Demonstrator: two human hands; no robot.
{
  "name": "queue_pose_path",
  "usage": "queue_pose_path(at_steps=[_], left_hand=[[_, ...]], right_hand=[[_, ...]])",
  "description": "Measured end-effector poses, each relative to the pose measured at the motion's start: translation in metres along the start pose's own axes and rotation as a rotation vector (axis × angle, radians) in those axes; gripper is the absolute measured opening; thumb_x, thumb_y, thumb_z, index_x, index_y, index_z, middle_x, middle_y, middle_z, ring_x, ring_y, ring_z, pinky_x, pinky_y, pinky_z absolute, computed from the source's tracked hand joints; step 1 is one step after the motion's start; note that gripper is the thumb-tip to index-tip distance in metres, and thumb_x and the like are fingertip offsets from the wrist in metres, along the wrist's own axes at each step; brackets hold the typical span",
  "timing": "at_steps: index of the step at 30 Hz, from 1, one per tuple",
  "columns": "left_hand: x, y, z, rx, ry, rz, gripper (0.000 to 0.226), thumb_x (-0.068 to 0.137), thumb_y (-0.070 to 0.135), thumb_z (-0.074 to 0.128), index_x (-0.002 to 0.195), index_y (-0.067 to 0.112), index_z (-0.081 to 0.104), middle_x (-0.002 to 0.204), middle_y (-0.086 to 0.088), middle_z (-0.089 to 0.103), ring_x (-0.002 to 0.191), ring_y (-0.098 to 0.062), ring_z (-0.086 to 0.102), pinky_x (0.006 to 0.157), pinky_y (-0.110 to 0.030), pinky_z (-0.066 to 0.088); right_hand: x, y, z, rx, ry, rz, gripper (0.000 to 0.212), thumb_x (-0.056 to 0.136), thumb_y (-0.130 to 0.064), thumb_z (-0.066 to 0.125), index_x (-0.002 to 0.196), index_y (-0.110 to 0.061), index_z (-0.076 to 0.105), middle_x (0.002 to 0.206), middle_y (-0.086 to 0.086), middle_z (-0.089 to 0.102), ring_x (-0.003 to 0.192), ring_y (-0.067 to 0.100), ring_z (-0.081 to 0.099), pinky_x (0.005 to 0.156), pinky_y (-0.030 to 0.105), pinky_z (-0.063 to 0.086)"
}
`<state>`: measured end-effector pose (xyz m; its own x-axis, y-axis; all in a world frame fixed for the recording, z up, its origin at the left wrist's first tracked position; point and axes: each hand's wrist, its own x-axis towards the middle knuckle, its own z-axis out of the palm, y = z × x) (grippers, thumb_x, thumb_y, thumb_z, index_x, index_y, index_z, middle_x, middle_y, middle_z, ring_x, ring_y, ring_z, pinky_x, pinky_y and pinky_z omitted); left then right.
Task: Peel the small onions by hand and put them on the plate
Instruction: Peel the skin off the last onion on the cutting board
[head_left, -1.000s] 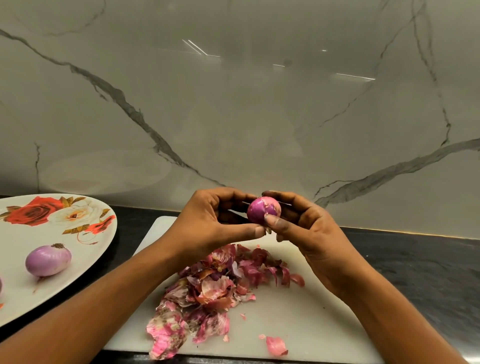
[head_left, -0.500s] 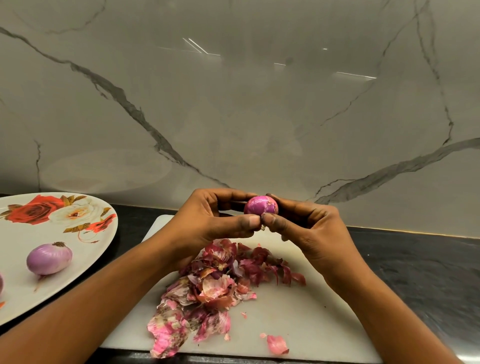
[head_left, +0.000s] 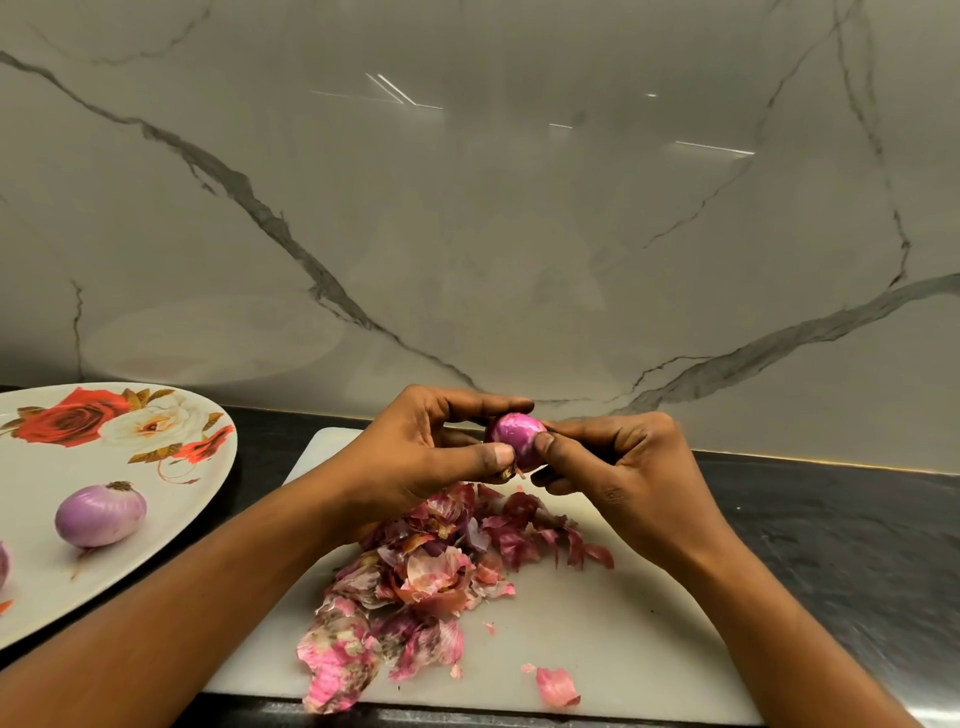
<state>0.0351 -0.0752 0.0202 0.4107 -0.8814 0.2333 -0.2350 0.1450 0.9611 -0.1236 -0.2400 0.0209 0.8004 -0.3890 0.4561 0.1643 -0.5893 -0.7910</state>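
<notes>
1. Left hand (head_left: 415, 457): fingers curled, thumb and fingertips pinch the onion (head_left: 514, 434).
2. Right hand (head_left: 623, 467): fingers curled, thumb pressed on the onion's right side.
3. Onion is in the air above the cutting board (head_left: 623, 623), over the peel pile (head_left: 431, 571).
4. Plate (head_left: 31, 467) at left holds a peeled onion (head_left: 100, 514).

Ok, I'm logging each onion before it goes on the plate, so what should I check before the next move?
1. Both hands hold the onion: ok; left hand and right hand pinch it.
2. Onion fully peeled: not ok; a scrap of skin hangs at its lower end.
3. Room on the plate: ok; bare space beside the peeled onion there.
4. Peels on the board: ok.
</notes>
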Motion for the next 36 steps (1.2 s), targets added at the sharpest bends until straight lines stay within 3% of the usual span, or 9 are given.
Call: queue_pose_path(at_steps=[3, 6, 8, 10, 13, 19, 24, 29, 36], left_hand=[[0.0001, -0.0012, -0.0006, 0.025, -0.012, -0.004, 0.048, 0.090, 0.002, 0.076, 0.134, 0.021, 0.070, 0.126, -0.002, 0.075, 0.114, -0.025, 0.074, 0.097, -0.038, 0.061], [0.0001, -0.0012, -0.0020, 0.026, -0.019, -0.007, 0.049, 0.090, 0.003, 0.076, 0.136, 0.020, 0.069, 0.127, -0.003, 0.075, 0.115, -0.026, 0.074, 0.099, -0.039, 0.061], [0.0004, -0.0008, -0.0025, 0.025, -0.011, -0.010, 0.050, 0.090, 0.003, 0.076, 0.137, 0.020, 0.068, 0.127, -0.004, 0.075, 0.114, -0.026, 0.074, 0.100, -0.041, 0.060], [0.0011, -0.0009, -0.0027, 0.038, -0.008, -0.007, 0.050, 0.091, 0.002, 0.076, 0.137, 0.020, 0.068, 0.127, -0.004, 0.075, 0.114, -0.027, 0.074, 0.101, -0.043, 0.060], [0.0010, -0.0011, -0.0028, 0.057, -0.013, -0.001, 0.050, 0.091, 0.002, 0.076, 0.137, 0.021, 0.069, 0.128, -0.003, 0.075, 0.115, -0.026, 0.074, 0.101, -0.043, 0.060], [0.0000, -0.0007, -0.0012, 0.073, -0.019, 0.014, 0.048, 0.091, 0.003, 0.076, 0.135, 0.023, 0.070, 0.129, 0.000, 0.074, 0.116, -0.022, 0.073, 0.099, -0.037, 0.060], [-0.0020, -0.0002, -0.0006, 0.075, -0.027, 0.024, 0.048, 0.091, 0.002, 0.076, 0.135, 0.020, 0.070, 0.127, 0.001, 0.075, 0.117, -0.019, 0.073, 0.096, -0.032, 0.061], [-0.0003, 0.0004, -0.0012, 0.052, -0.016, 0.016, 0.049, 0.090, 0.002, 0.076, 0.136, 0.020, 0.069, 0.127, -0.002, 0.075, 0.116, -0.024, 0.073, 0.098, -0.037, 0.061], [0.0001, 0.0014, -0.0014, 0.020, -0.018, -0.001, 0.049, 0.089, -0.003, 0.076, 0.129, 0.025, 0.073, 0.128, -0.001, 0.074, 0.118, -0.024, 0.072, 0.101, -0.039, 0.060]], right_hand=[[0.0007, 0.0019, -0.0015, -0.056, 0.006, -0.002, 0.013, 0.095, -0.031, 0.071, 0.099, -0.026, 0.082, 0.084, -0.007, 0.082, 0.075, 0.014, 0.079, 0.069, 0.034, 0.067], [0.0008, 0.0049, -0.0029, -0.094, 0.032, 0.005, 0.019, 0.098, -0.012, 0.067, 0.097, -0.022, 0.083, 0.082, -0.002, 0.082, 0.075, 0.016, 0.080, 0.069, 0.035, 0.067], [0.0012, 0.0050, -0.0019, -0.077, 0.038, 0.014, 0.018, 0.099, -0.012, 0.067, 0.099, -0.019, 0.083, 0.083, 0.000, 0.082, 0.076, 0.017, 0.080, 0.070, 0.037, 0.067], [0.0006, 0.0034, -0.0004, -0.029, 0.031, 0.015, 0.015, 0.098, -0.025, 0.070, 0.099, -0.018, 0.083, 0.084, -0.001, 0.082, 0.076, 0.017, 0.080, 0.070, 0.039, 0.067], [-0.0017, -0.0014, 0.0008, -0.021, 0.006, -0.001, 0.039, 0.084, -0.050, 0.071, 0.103, -0.018, 0.084, 0.086, -0.007, 0.082, 0.077, 0.015, 0.080, 0.070, 0.035, 0.067], [-0.0021, -0.0029, -0.0008, -0.019, -0.006, -0.016, 0.045, 0.080, -0.055, 0.070, 0.104, -0.020, 0.084, 0.086, -0.007, 0.082, 0.076, 0.015, 0.080, 0.070, 0.035, 0.067], [-0.0016, 0.0007, -0.0021, -0.092, 0.016, -0.038, 0.013, 0.092, -0.025, 0.073, 0.096, -0.020, 0.085, 0.080, -0.006, 0.081, 0.073, 0.013, 0.079, 0.068, 0.036, 0.067], [-0.0010, -0.0009, 0.0004, -0.029, 0.026, -0.023, 0.016, 0.089, -0.033, 0.068, 0.099, -0.030, 0.080, 0.083, -0.006, 0.081, 0.076, 0.015, 0.080, 0.070, 0.032, 0.067], [-0.0001, 0.0014, 0.0013, -0.063, 0.091, -0.054, 0.025, 0.094, -0.014, 0.071, 0.095, -0.038, 0.077, 0.082, -0.008, 0.080, 0.074, 0.015, 0.079, 0.068, 0.028, 0.065]])
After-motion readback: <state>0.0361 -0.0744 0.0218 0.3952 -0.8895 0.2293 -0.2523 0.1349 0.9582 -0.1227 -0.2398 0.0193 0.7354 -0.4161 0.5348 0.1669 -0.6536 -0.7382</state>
